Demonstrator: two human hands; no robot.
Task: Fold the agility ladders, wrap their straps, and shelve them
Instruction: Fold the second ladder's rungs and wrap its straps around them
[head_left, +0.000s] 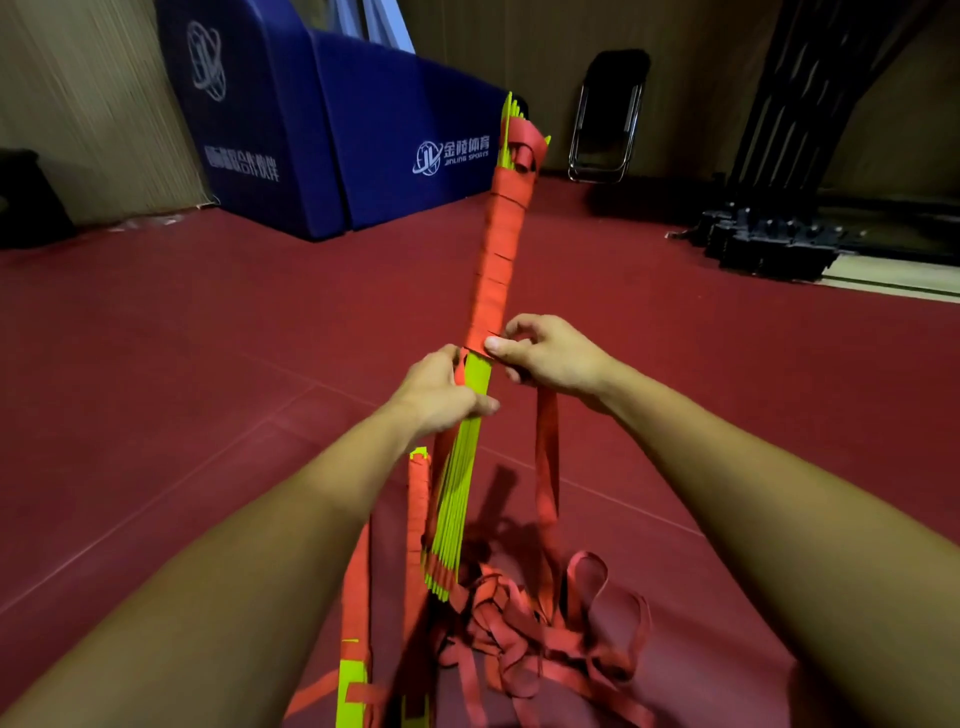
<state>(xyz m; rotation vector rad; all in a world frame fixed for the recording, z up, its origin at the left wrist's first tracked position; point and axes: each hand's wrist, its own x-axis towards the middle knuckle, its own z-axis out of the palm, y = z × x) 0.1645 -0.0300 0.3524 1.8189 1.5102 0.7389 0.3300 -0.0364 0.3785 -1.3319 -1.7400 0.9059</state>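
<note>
so i've got one folded agility ladder (462, 478) held up in front of me, tilted so its top end points toward the far wall and its near end hangs low over the floor. the far half of the yellow-green rung stack is bound in tight turns of red strap (498, 244). the near half is bare and the rungs fan out a bit.

my left hand (447, 395) is curled round the bare rungs just below where the wrapping ends, thumb across the front. my right hand (550, 358) is just to the right of it, thumb and fingers pinching the strap at the edge of the last turn. from that hand the loose strap tail (546, 457) drops down into a tangled heap of red straps (550, 634) on the dark red floor (156, 364) close to me.

just left of the held ladder there's a second ladder bundle (418, 499) with red wrapping on it, partly hidden by my left arm. can't tell if it's lying flat.

far left, two blue gym mats (332, 130) stand against the wall. a folded black chair (608, 124) leans on the far wall. some black equipment (769, 239) sits far right, too dark to make out.
</note>
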